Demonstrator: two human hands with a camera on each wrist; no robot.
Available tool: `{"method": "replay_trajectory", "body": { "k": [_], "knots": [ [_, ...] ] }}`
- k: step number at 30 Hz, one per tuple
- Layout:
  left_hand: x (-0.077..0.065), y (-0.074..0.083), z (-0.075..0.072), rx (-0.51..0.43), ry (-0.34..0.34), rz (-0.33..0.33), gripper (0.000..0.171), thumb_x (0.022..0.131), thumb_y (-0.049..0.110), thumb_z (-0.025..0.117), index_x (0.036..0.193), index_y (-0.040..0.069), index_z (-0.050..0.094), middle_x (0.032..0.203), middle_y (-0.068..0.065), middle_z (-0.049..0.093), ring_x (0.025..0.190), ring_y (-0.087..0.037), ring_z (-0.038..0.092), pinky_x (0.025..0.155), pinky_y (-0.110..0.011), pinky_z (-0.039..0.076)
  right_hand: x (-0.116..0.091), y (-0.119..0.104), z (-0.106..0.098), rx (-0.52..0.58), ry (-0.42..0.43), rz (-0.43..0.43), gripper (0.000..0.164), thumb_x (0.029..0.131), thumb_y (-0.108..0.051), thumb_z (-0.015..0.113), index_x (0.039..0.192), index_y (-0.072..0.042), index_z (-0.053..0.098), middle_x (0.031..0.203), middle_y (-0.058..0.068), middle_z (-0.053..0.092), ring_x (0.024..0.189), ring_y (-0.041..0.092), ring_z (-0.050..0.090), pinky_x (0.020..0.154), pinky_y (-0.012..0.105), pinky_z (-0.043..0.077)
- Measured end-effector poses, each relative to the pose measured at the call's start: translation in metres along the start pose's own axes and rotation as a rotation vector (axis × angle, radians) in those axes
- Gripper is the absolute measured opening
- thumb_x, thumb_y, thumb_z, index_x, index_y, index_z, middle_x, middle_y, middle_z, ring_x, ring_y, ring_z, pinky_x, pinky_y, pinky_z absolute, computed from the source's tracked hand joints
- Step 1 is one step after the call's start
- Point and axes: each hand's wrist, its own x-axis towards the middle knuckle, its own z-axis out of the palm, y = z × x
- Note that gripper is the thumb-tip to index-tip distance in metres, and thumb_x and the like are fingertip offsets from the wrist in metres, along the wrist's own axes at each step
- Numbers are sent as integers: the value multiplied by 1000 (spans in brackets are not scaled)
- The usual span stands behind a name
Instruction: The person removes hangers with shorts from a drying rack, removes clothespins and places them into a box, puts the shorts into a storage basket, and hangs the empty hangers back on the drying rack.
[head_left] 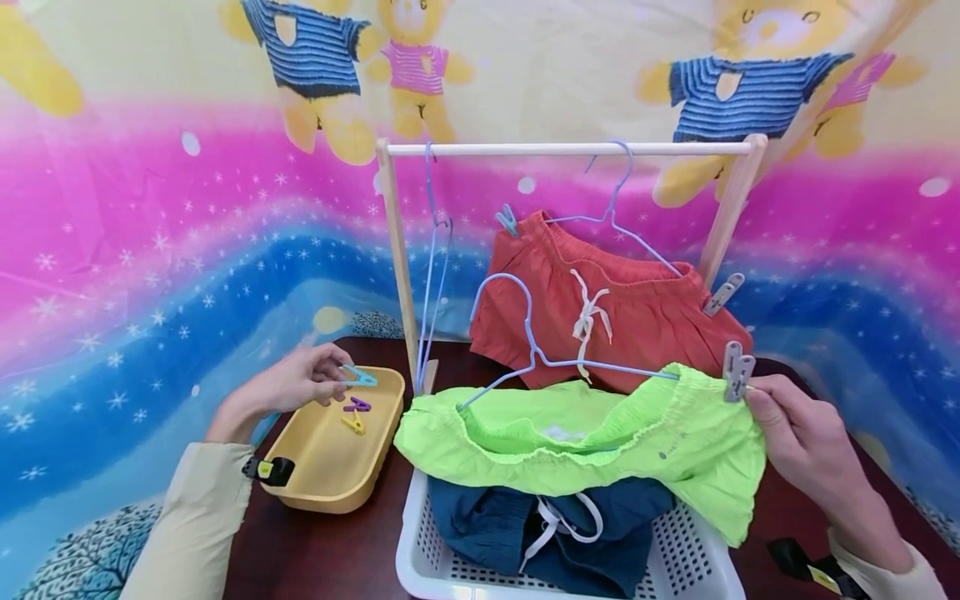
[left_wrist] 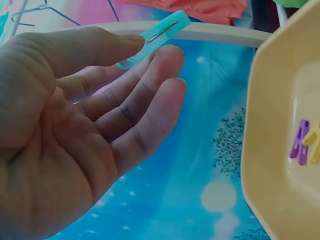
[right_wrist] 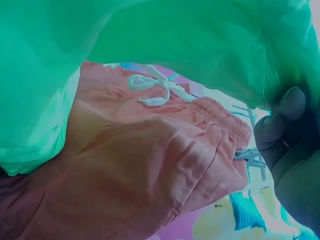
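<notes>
My left hand (head_left: 303, 379) pinches a light-blue clothespin (head_left: 360, 377) between thumb and fingers above the yellow tray (head_left: 315, 498). The left wrist view shows the same clothespin (left_wrist: 162, 35) at my thumb tip. My right hand (head_left: 806, 433) grips the right edge of the neon-green shorts (head_left: 525, 467), just beside a grey clothespin (head_left: 737, 371) fixed on their waistband. A lilac hanger (head_left: 534, 354) reaches into the waistband, its hook free in the air. In the right wrist view, the green shorts (right_wrist: 190, 40) hang close in front, partly hiding the red shorts (right_wrist: 135, 150).
Red shorts (head_left: 540, 300) hang by clothespins from a hanger on the wooden rack (head_left: 570, 150). Another hanger (head_left: 427, 292) hangs at its left. Navy shorts (head_left: 487, 525) lie in a white basket (head_left: 420, 567). Purple (head_left: 357, 405) and yellow (head_left: 354, 422) clothespins lie in the tray.
</notes>
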Motion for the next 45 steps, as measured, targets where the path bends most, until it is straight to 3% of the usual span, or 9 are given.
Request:
{"method": "replay_trajectory", "body": {
  "k": [6, 14, 20, 32, 41, 45],
  "knots": [
    [3, -13, 0, 39, -8, -46, 33, 97, 2, 56, 127, -5, 46, 103, -16, 68, 91, -25, 66, 68, -31, 56, -1, 3, 0, 13, 12, -9, 11, 96, 3, 54, 93, 5, 65, 72, -15, 47, 59, -8, 36, 53, 15, 27],
    [7, -31, 9, 140, -46, -129, 28, 94, 2, 58, 121, -1, 50, 99, -12, 70, 79, -22, 66, 59, -34, 52, -1, 1, -1, 7, 4, -13, 11, 96, 3, 55, 92, 4, 66, 77, -19, 52, 62, -8, 39, 56, 12, 29],
    [9, -34, 21, 214, -83, -163, 24, 94, 4, 61, 116, 1, 53, 98, -13, 69, 76, -21, 67, 56, -30, 48, -1, 0, -1, -2, -5, -9, 11, 96, 3, 55, 93, 4, 65, 81, -22, 54, 63, -8, 40, 55, 12, 30],
    [15, -43, 40, 197, -163, -269, 26, 90, 1, 65, 114, -2, 56, 94, -15, 70, 74, -22, 67, 53, -25, 41, -1, -3, 1, 1, -22, -26, 12, 96, 5, 53, 94, 4, 65, 82, -20, 55, 66, -8, 42, 56, 12, 32],
    [16, -46, 45, 261, -176, -319, 27, 90, 3, 67, 115, 1, 59, 90, -11, 67, 75, -21, 65, 57, -27, 45, -2, -5, 0, -36, -51, 0, 12, 96, 5, 52, 94, 3, 64, 80, -20, 50, 65, -10, 39, 55, 13, 32],
    [14, -45, 43, 330, -176, -354, 26, 92, 11, 68, 116, 4, 60, 89, -11, 65, 74, -22, 63, 55, -28, 45, 0, -5, 0, -23, -40, -14, 12, 96, 5, 52, 94, 4, 64, 80, -20, 52, 65, -9, 40, 55, 13, 32]
  ]
}}
